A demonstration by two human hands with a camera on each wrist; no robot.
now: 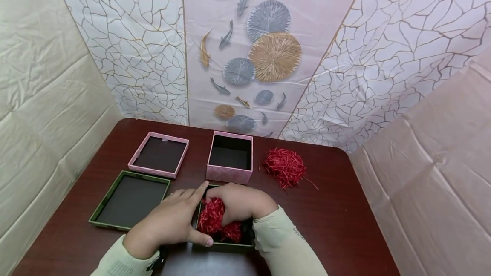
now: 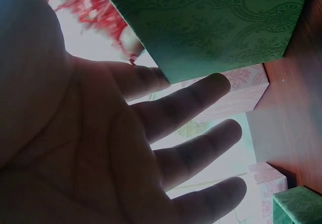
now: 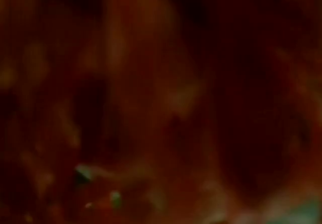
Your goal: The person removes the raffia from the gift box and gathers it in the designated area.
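Observation:
In the head view, a green box (image 1: pixel 226 247) with a dark inside stands at the front of the table and holds red shredded paper (image 1: pixel 212 216). My right hand (image 1: pixel 241 201) reaches down into this box, its fingers bent round a clump of the red paper; the fingertips are hidden. Along the box's left side rests my left hand (image 1: pixel 170 220), fingers extended and thumb near the front rim. The left wrist view has its spread fingers (image 2: pixel 191 103) beside the patterned green wall (image 2: pixel 216 27). Only a dark red blur fills the right wrist view.
Behind the green box stands an open pink box (image 1: pixel 229 174). A pink lid (image 1: pixel 159 156) and a green lid (image 1: pixel 132 201) lie inside-up on the left. On the right sits a loose pile of red shredded paper (image 1: pixel 285 167). Fabric walls surround the dark wooden table (image 1: pixel 326 216).

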